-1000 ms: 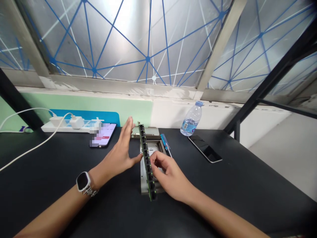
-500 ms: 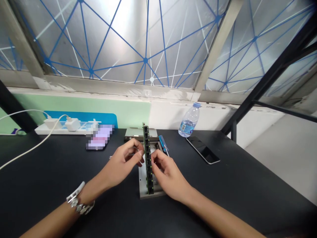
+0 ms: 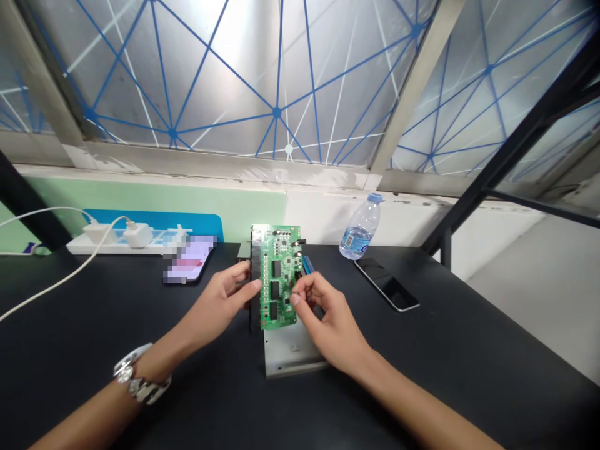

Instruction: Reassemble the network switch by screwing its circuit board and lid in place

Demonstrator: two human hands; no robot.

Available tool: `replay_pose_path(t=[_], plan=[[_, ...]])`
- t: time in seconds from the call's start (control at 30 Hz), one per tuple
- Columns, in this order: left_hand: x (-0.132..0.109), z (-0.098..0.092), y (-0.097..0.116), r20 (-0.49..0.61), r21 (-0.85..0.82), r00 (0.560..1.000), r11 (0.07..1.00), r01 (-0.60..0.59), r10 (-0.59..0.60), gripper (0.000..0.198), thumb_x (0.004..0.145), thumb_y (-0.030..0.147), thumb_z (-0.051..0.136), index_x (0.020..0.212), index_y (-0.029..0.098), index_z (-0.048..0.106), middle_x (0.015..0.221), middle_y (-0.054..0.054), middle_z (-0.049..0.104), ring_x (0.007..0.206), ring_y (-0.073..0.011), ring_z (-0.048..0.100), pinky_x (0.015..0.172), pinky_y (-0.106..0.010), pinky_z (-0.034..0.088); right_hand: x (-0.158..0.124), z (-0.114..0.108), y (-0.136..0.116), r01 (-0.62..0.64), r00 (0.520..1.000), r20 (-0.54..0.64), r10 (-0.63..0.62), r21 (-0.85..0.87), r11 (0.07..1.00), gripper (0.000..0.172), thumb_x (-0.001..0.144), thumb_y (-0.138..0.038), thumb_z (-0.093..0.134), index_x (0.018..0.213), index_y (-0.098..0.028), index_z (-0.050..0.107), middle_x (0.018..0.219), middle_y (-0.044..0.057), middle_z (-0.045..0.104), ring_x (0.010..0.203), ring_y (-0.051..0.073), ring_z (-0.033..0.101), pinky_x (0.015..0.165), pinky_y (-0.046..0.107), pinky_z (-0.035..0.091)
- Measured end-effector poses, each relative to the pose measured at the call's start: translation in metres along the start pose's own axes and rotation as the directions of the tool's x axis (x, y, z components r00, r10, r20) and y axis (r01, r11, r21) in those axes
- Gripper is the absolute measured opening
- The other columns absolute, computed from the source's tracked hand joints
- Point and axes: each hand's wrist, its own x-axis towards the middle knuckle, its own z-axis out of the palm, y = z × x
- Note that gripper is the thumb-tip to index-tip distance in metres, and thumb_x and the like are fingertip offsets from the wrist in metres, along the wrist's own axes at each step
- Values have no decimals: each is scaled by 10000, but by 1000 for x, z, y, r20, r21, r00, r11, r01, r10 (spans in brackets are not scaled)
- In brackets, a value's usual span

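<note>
A green circuit board [image 3: 281, 275] with dark chips and a row of black ports along its left side is held up, its component face toward me. My left hand [image 3: 229, 294] grips the port edge, thumb in front and fingers behind. At the opposite edge, my right hand [image 3: 323, 312] pinches the board between thumb and fingers. Below and behind it lies a grey metal case [image 3: 290, 359], partly hidden by the board and my right hand. A blue screwdriver handle [image 3: 307, 265] shows just right of the board.
A water bottle [image 3: 360, 228] stands at the back right beside a dark phone [image 3: 387, 284]. Another phone [image 3: 192, 259] lies at the back left by a white power strip [image 3: 154, 240] with plugs and a white cable [image 3: 56, 281]. Everything rests on a black table [image 3: 450, 387].
The circuit board has turned from edge-on to show its green component face, and it has risen a little. My left hand has shifted left with the port edge.
</note>
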Motion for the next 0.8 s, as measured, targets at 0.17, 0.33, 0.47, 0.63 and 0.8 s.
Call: replay_pose_path(t=[0.17, 0.33, 0.47, 0.63, 0.8], plan=[[-1, -11, -8, 102, -151, 993, 985, 81, -66, 412, 923, 362, 640, 1297, 197, 591, 1211, -111, 688, 971, -219, 657, 773, -297, 504, 7, -6, 11, -85, 991, -86, 102, 182, 980, 183, 922, -322, 618, 898, -216, 471, 707, -64, 472, 558, 83, 428, 517, 213, 345], [-1, -9, -14, 167, -130, 980, 983, 133, -111, 443, 952, 387, 599, 1360, 221, 548, 1267, -110, 670, 1046, -235, 655, 848, -338, 503, 8, -3, 14, -142, 990, 28, 141, 368, 919, 260, 919, -401, 630, 825, -198, 498, 568, -79, 494, 423, 59, 380, 429, 197, 310], [2, -4, -16, 198, -59, 977, 994, 87, -74, 425, 975, 403, 554, 1362, 229, 556, 1300, -101, 657, 1130, -250, 631, 968, -401, 485, 0, 0, 5, -70, 995, -43, 93, 374, 925, 258, 873, -346, 703, 764, -185, 533, 519, -69, 525, 405, 59, 442, 430, 186, 368], [0, 13, -15, 130, 15, 990, 998, -55, 52, 415, 992, 364, 506, 1380, 224, 546, 1309, -97, 656, 1170, -262, 619, 1031, -426, 466, -12, 10, -3, 53, 998, -38, -42, 388, 920, 166, 830, -223, 740, 794, -185, 582, 512, -46, 592, 398, 78, 527, 440, 191, 430], [-6, 28, -15, 56, 173, 990, 975, -140, 132, 357, 957, 307, 538, 1293, 226, 627, 1226, -74, 700, 1091, -270, 651, 1008, -406, 477, -19, 22, -10, 42, 997, 47, -69, 428, 903, 198, 779, -152, 760, 742, -185, 568, 532, -20, 627, 430, 93, 570, 467, 201, 464]])
